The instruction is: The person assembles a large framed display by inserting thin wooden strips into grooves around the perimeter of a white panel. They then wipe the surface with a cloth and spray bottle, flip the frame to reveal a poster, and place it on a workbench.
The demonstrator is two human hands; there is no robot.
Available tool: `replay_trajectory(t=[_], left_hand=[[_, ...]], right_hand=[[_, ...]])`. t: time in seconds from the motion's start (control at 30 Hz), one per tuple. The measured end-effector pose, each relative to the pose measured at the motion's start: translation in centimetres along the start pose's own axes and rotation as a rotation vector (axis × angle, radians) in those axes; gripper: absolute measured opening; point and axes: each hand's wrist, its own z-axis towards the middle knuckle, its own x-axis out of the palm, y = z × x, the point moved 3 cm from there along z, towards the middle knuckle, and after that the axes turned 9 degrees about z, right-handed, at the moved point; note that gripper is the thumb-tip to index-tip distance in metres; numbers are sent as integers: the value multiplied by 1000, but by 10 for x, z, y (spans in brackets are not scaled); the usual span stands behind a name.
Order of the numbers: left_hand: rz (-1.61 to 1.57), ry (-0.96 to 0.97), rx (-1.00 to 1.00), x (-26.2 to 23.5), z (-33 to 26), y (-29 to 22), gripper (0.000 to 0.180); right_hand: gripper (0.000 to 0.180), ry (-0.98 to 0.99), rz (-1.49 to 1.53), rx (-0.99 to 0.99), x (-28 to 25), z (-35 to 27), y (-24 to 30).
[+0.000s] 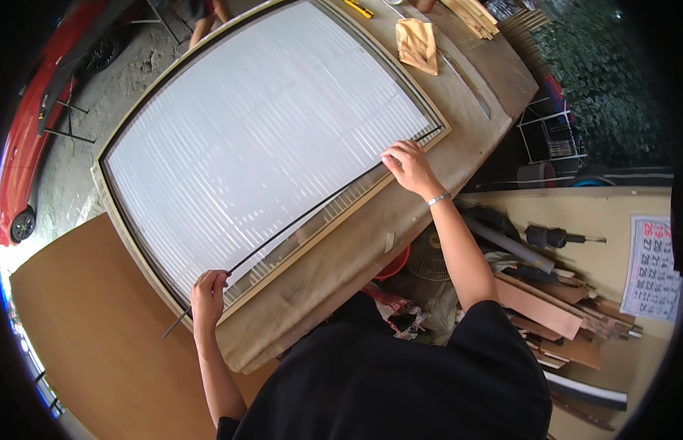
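A large pale wooden frame [334,224] holding a white ribbed panel [268,139] lies flat on a brown workbench [400,213]. A long thin black strip [297,218] runs along the frame's near edge. My left hand [209,295] grips the strip near its left end, which sticks out past the frame's corner. My right hand [409,166] presses the strip down onto the panel close to the frame's right corner, fingers bent over it.
A tan cloth [418,44] and wood slats [473,16] lie at the bench's far end. A brown board [92,330] sits to the lower left, a red car [33,125] beyond it. Scrap wood and tools [547,293] pile up to the right; a person's legs [206,16] stand far back.
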Motion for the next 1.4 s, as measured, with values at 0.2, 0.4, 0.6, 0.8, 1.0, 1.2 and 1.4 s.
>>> replay_trajectory(t=[0.2,0.4,0.6,0.8,1.0,1.2,1.4], left_hand=[[27,59,-57,27,29,-24,10],[69,104,-57,37,40,-20,10],[94,160,-55,46,57,-16,13],[118,137,-51,66,59,-4,13],[50,34,-118,86,39,11,18],[128,-12,-58,92,34,9,20],[114,-2,-59,96,25,12,24]], right_hand=[[14,40,49,73,-3,0,-42],[13,58,70,43,3,-4,-66],[11,75,80,88,0,-4,-82],[11,66,-143,58,-38,-4,-112],[46,215,-330,68,-93,-11,-168],[45,274,-465,-74,-95,-13,-181],[33,267,-476,-108,-92,-12,-191]])
